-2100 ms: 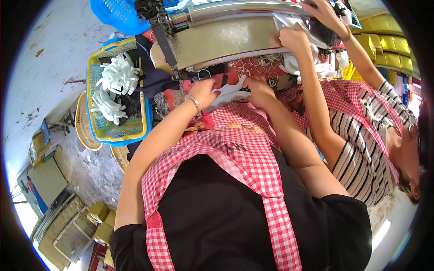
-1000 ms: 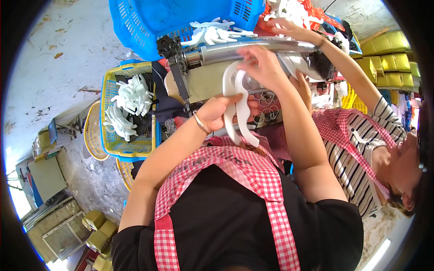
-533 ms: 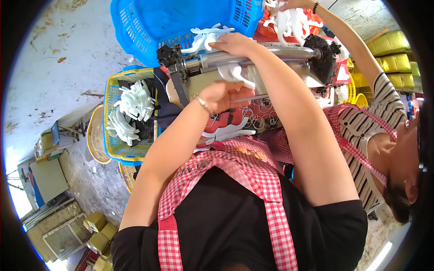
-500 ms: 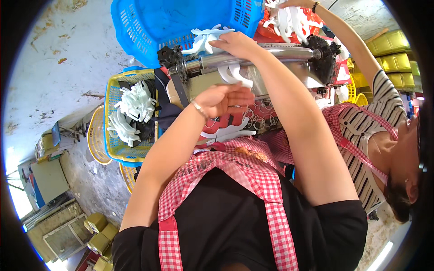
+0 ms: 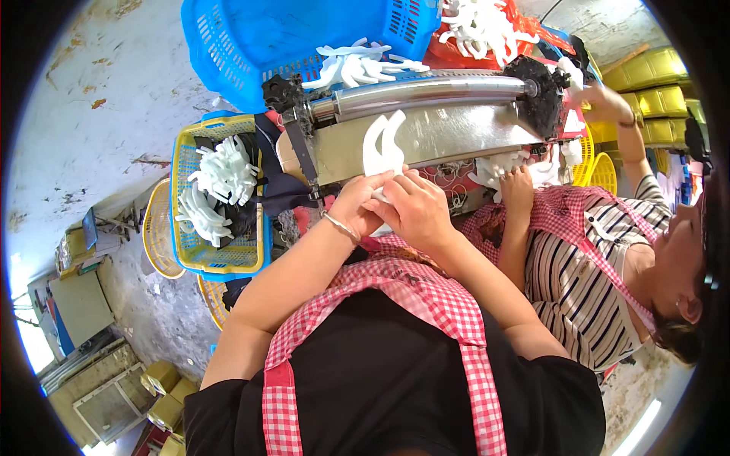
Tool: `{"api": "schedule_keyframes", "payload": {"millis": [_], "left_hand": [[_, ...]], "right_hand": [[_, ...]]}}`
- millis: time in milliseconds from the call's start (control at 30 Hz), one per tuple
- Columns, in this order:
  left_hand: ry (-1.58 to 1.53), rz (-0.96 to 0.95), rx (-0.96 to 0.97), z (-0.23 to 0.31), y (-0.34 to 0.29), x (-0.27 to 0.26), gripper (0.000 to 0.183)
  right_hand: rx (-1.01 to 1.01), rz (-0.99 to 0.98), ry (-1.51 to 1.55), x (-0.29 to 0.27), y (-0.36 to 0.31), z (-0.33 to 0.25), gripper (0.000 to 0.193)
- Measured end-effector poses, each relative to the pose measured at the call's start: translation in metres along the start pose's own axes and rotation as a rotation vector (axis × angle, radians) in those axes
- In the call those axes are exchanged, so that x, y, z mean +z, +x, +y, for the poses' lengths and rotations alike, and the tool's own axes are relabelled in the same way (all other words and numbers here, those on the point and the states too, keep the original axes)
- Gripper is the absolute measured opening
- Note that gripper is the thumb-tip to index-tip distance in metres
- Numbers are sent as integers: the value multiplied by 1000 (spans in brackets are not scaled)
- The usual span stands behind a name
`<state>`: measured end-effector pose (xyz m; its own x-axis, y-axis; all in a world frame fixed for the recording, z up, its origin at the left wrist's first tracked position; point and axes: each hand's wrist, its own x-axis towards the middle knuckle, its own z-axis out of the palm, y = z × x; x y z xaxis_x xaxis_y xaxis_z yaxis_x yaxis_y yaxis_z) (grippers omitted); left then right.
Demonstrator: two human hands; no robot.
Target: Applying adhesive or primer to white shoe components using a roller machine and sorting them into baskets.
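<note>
My left hand [image 5: 357, 202] and my right hand [image 5: 415, 204] meet in front of my apron, both with fingers closed round white curved pieces [image 5: 382, 152]. These look like soft, two-pronged strips and stick up above my fingers; their lower part is hidden in my hands. Right behind them lies the smooth metal plate [image 5: 456, 137] of a machine, under a shiny metal roller [image 5: 441, 93]. A pile of similar white curved strips [image 5: 357, 67] rests behind the roller, at the front of a tilted blue basket [image 5: 293, 30].
On the left stands a yellow-and-blue basket [image 5: 182, 235] with white strips and dark pieces. Blackened brackets [image 5: 289, 106] hold the roller's ends. Close on my right a co-worker in a striped shirt [image 5: 563, 304] has a hand [image 5: 517, 191] by more white strips. Yellow packages [image 5: 658, 99] are stacked beyond.
My right hand has come back from the pile behind the roller to my left hand. Both now grip white strips. The co-worker's arm has moved down from the red bag.
</note>
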<state>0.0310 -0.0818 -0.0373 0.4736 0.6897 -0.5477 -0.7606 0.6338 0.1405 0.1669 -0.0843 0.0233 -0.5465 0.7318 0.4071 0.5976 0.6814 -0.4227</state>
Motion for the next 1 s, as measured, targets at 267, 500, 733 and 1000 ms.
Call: {"api": "schedule_keyframes", "payload": {"millis": [267, 500, 733, 1000], "left_hand": [[161, -178, 3, 62, 72, 17, 26], [846, -173, -39, 12, 17, -34, 34], [2043, -93, 403, -30, 53, -118, 46], [1844, -215, 410, 5, 32, -100, 62]], "right_hand": [[120, -1, -56, 3, 38, 54, 28], [657, -234, 32, 40, -79, 84, 17], [486, -633, -49, 93, -149, 107, 30], [272, -267, 232, 53, -81, 88, 25]]}}
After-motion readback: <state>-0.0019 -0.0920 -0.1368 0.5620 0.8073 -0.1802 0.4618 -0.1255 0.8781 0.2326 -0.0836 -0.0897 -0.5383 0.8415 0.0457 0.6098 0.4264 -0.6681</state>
